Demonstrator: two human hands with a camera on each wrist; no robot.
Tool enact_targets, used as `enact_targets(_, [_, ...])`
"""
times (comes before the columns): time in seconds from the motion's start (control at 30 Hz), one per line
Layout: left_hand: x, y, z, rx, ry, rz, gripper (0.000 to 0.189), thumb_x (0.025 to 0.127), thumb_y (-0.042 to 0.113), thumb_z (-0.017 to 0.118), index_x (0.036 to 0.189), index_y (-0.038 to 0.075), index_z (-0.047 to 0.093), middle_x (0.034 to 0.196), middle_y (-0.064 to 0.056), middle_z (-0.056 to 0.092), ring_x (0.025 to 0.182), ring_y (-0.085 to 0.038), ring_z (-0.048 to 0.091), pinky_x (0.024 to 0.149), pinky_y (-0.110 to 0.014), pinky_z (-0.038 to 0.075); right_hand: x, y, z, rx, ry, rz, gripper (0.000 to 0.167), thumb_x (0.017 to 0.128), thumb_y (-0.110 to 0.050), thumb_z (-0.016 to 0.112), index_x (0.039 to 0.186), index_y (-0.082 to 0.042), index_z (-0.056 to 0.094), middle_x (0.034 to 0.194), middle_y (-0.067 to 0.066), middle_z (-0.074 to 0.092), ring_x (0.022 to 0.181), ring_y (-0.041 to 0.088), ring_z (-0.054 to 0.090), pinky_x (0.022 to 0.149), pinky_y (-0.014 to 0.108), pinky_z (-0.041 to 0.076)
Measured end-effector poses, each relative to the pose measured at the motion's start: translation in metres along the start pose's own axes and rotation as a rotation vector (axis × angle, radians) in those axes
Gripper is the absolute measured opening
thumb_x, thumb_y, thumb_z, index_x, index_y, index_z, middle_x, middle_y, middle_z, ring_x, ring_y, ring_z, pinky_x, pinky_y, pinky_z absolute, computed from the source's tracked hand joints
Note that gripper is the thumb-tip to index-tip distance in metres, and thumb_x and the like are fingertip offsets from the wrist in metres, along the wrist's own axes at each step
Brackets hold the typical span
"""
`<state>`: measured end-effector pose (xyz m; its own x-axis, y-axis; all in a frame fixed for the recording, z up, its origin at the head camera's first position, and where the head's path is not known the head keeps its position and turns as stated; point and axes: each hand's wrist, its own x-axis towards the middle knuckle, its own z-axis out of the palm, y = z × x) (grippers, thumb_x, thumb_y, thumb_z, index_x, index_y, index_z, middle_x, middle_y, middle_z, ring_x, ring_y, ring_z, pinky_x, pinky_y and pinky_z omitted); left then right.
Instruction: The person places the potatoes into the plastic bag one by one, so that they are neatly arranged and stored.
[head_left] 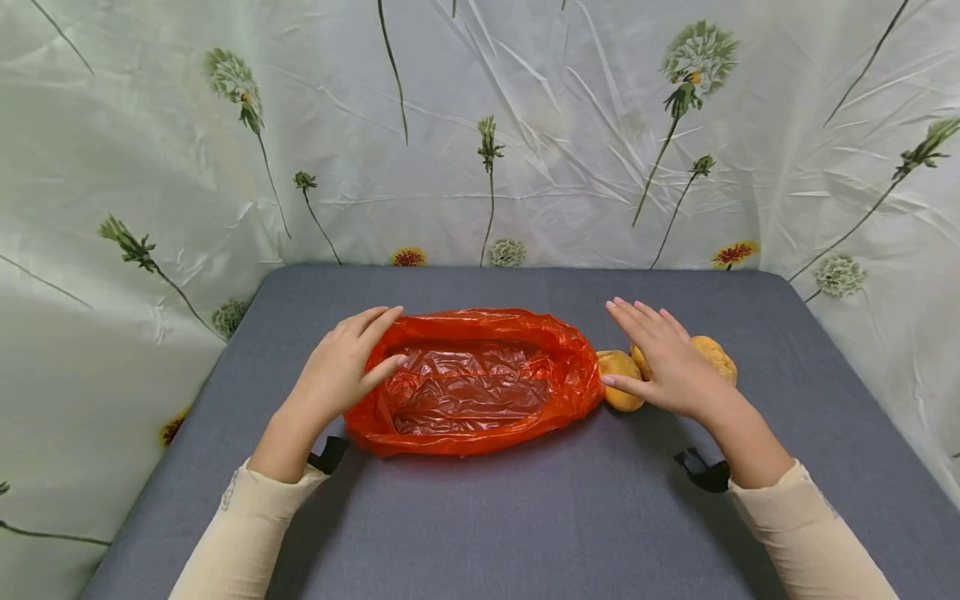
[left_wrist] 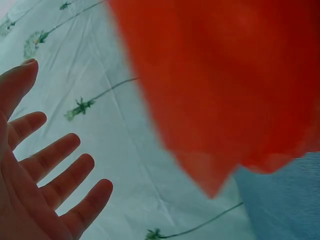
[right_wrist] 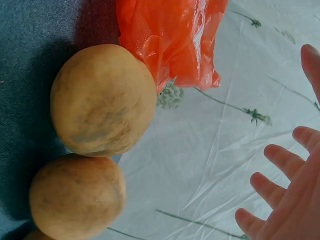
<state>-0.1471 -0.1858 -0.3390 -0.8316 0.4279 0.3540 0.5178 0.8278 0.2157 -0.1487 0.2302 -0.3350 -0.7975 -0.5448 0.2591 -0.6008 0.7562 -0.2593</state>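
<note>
A red plastic bag [head_left: 577, 354] lies on the table with its mouth spread wide and facing up; its inside shows only crinkled film. My left hand [head_left: 341, 358] hovers at the bag's left end, fingers extended and thumb apart, overlapping the rim in the head view. Nothing is in its palm in the left wrist view. Just right of the bag sit round yellow-brown potatoes, one close against it [head_left: 621, 383] and others partly hidden behind my right hand [head_left: 671, 362]. That hand is held over them with straight fingers. The right wrist view shows a larger potato [right_wrist: 102, 100] touching a smaller one [right_wrist: 77, 197].
The grey cloth-covered table [head_left: 510, 517] extends in front of the bag and to both sides. A pale curtain [head_left: 562, 158] printed with dandelions hangs behind and around the table. Black straps [head_left: 703, 471] show under the wrists.
</note>
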Motion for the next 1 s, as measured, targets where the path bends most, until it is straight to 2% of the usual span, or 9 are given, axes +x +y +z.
enact_targets(0.3, [-0.013, -0.012, 0.012, -0.026, 0.026, -0.073, 0.06, 0.083, 0.026, 0.065, 0.134, 0.008, 0.039, 0.126, -0.019, 0.044, 0.111, -0.038, 0.041, 0.089, -0.052, 0.033, -0.011, 0.011, 0.003, 0.047, 0.065, 0.029, 0.084, 0.077, -0.035, 0.07, 0.141, -0.008, 0.024, 0.141, 0.017, 0.029, 0.126, 0.04, 0.024, 0.101, 0.052, 0.01])
enact_targets(0.7, [-0.025, -0.021, 0.023, -0.105, -0.015, -0.196, 0.055, 0.087, 0.025, 0.06, 0.135, 0.012, 0.038, 0.127, -0.019, 0.042, 0.112, -0.039, 0.04, 0.084, -0.056, 0.034, -0.029, 0.025, 0.008, 0.094, 0.143, 0.111, 0.08, 0.078, -0.03, 0.07, 0.14, -0.006, 0.027, 0.137, 0.022, 0.032, 0.123, 0.043, 0.027, 0.102, 0.05, 0.01])
enact_targets(1.0, [-0.035, -0.034, 0.032, -0.239, -0.014, -0.242, 0.053, 0.087, 0.019, 0.06, 0.134, 0.007, 0.04, 0.121, -0.021, 0.046, 0.108, -0.038, 0.043, 0.086, -0.054, 0.034, -0.045, 0.041, 0.012, 0.13, 0.197, 0.161, 0.076, 0.079, -0.029, 0.068, 0.139, -0.005, 0.028, 0.134, 0.024, 0.034, 0.12, 0.045, 0.028, 0.098, 0.055, 0.013])
